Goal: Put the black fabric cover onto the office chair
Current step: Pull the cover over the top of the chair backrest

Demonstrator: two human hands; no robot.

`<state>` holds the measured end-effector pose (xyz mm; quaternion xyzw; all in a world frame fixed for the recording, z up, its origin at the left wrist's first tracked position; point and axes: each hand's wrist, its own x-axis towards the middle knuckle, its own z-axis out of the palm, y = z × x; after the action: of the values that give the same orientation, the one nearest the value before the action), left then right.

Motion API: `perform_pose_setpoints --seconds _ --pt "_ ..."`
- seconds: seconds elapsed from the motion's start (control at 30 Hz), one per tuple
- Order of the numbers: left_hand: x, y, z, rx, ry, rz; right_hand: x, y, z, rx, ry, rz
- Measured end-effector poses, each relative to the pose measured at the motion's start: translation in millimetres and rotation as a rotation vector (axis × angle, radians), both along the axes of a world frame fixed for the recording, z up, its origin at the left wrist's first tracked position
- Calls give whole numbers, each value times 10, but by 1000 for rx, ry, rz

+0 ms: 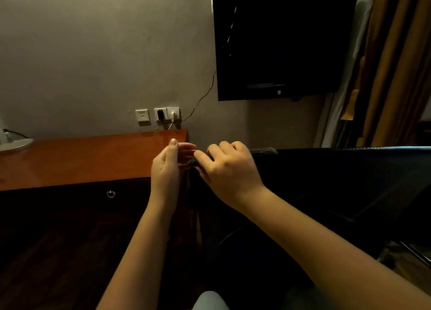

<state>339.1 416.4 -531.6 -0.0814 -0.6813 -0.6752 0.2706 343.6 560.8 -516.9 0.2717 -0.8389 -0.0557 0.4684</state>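
The black office chair [349,181] fills the right half of the view, its back's top edge running level at mid-height. The black fabric cover [264,151] lies over that top edge and hangs down at the left corner. My right hand [228,170] grips the cover's bunched edge at the chair's top left corner, fingers curled over it. My left hand [168,167] is just left of it, thumb up, fingers reaching the same bunch of cloth. Whether the left fingers pinch the cloth is hidden by the right hand.
A reddish wooden desk [81,158] with a dark drawer front and a ring pull [111,194] stands at the left, close to the chair. A dark wall-mounted TV [284,46] hangs above. Wall sockets [158,115], a lamp base [14,144] and brown curtains [396,65] surround.
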Motion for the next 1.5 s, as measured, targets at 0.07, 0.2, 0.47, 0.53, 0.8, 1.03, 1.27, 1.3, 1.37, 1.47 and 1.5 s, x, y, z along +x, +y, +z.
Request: perform_pose_setpoints --seconds 0.07,0.2,0.47,0.53,0.8,1.03,1.27,1.3,1.37,1.47,1.5 --pt "1 25 34 -22 32 4 -10 142 43 18 -26 30" --pt "-8 326 142 -215 185 23 29 577 90 -77 -59 77" --pt "-32 1235 307 -686 460 325 74 1901 21 -338 92 -10" --pt "-18 1379 303 -749 495 392 40 2243 -11 -438 103 -46" --pt "18 1792 288 -968 587 427 28 2105 -78 -542 120 -157" --pt "-128 1597 214 -923 658 602 112 1932 -99 -442 111 -61" --pt "-212 1351 189 -865 735 674 64 2401 -170 -393 268 -20" --pt "-212 1337 181 -866 744 677 61 2523 -203 -417 280 -37" --pt "-215 1343 166 -877 758 675 60 2769 -261 -488 279 -60" --pt "-212 1386 152 -884 779 682 61 3019 -322 -566 267 -69" --pt "-207 1401 152 -884 781 688 52 3049 -330 -583 261 -68"
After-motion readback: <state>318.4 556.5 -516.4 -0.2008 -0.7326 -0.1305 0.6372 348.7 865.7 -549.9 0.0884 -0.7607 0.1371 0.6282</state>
